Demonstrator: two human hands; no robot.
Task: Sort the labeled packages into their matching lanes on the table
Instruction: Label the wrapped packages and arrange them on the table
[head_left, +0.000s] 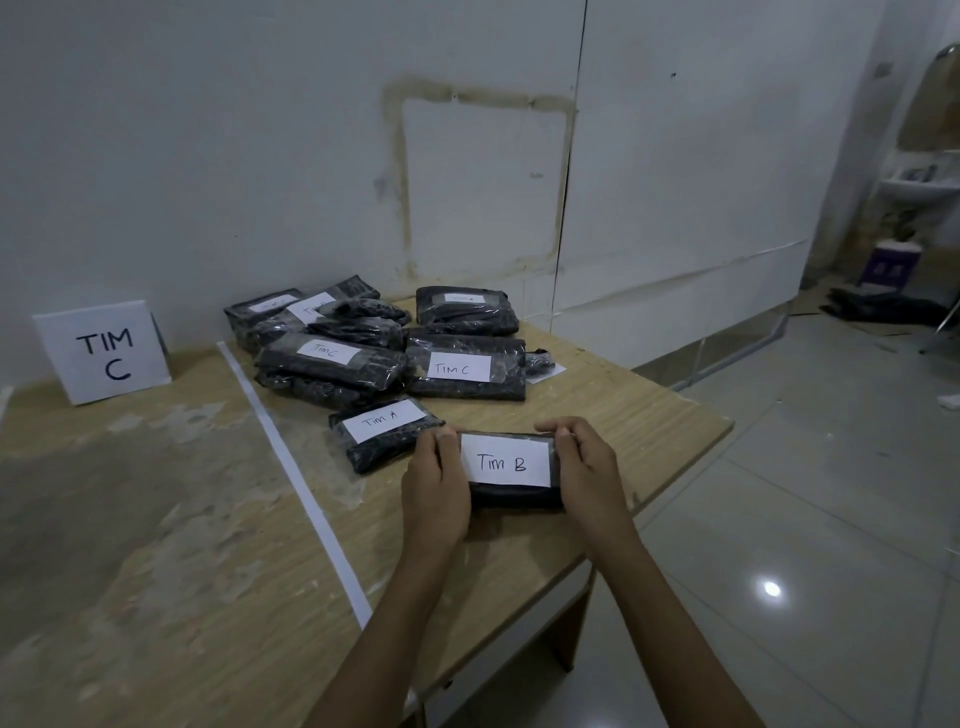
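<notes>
Both hands are on one dark, plastic-wrapped package with a white label reading "Tim B". The left hand grips its left short end and the right hand its right short end, fingers curled over the far edge. It sits low at the near right part of the tabletop; I cannot tell whether it rests on the wood or is lifted just off it. The tabletop's right edge runs on a slant just beyond the right wrist, with pale floor tiles below it, so the package lies near that drop. Just beside the left hand's fingertips lies the "Tim A" package, tilted, its near corner almost touching them. Behind it the heap begins: a "Tim C" package lies flat in the middle. Another "Tim C" package is stacked on others to its left. More wrapped packages are crowded toward the wall, their labels too small to read. A white tape strip runs on a diagonal from the wall to the near edge, left of the heap and well apart from the held package. Scuffed wood lies between the strip and the left forearm. Left of the strip the worn surface stretches wide, with a standing "TIM C" sign at its far end by the wall.
</notes>
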